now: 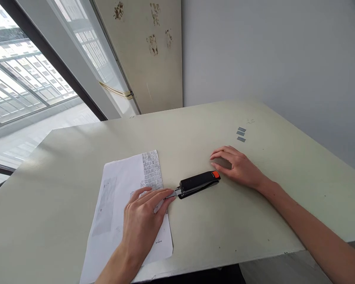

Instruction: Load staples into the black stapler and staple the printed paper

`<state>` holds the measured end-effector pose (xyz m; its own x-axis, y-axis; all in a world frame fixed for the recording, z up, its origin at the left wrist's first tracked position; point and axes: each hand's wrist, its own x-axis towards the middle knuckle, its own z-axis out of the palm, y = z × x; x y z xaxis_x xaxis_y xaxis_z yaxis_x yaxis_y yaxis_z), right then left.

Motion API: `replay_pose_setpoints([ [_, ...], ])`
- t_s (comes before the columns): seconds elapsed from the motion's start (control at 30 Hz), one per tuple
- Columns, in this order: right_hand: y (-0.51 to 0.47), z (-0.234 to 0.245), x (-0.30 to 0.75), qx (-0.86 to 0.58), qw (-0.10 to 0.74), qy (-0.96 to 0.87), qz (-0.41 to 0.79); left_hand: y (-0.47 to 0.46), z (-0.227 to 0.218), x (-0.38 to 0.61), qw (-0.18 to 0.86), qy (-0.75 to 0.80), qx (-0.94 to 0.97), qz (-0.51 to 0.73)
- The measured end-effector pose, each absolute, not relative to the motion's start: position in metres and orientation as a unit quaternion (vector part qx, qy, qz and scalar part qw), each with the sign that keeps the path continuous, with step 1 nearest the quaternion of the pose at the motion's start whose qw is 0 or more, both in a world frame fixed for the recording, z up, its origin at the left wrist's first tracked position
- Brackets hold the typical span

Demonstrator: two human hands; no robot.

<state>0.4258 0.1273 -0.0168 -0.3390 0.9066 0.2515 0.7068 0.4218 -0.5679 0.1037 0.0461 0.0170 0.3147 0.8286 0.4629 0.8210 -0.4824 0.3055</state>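
Pale table (254, 221), window far left. Left hand (143, 221) lies flat on a sheet of paper (118, 205) at near left, fingers spread and extended, gripping nothing; fingertips reach the paper's right edge, touching or almost touching the metal nose of a black stapler (198, 184). The stapler lies just right of the paper, angled toward far right, orange tab at its far end. Right hand (238, 167) rests palm down on the table just beyond that tab, fingers loosely curved, holding nothing; contact with the stapler cannot be told. 3 small grey strips (241, 134) sit further off, far right. Judgement: paper light, limp, prone to slide unless pinned; stapler rigid, fairly heavy, best gripped around its black body.
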Motion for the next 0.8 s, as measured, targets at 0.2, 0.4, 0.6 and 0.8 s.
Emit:
replay_pose_setpoints([
  [0.2,0.125,-0.014,0.425,-0.520,0.286,-0.770,0.234,0.050,0.015,0.096,0.068,0.508,0.814,0.273],
  [0.4,0.118,0.001,0.396,-0.476,0.392,-0.612,0.494,0.071,0.023,0.054,0.227,0.418,0.849,0.232],
  [0.6,0.121,0.007,0.357,-0.419,0.390,-0.548,0.610,0.096,0.018,0.059,0.304,0.313,0.864,0.251],
  [0.8,0.115,0.007,0.349,-0.440,0.409,-0.538,0.591,0.116,0.017,0.087,0.221,0.274,0.905,0.238],
])
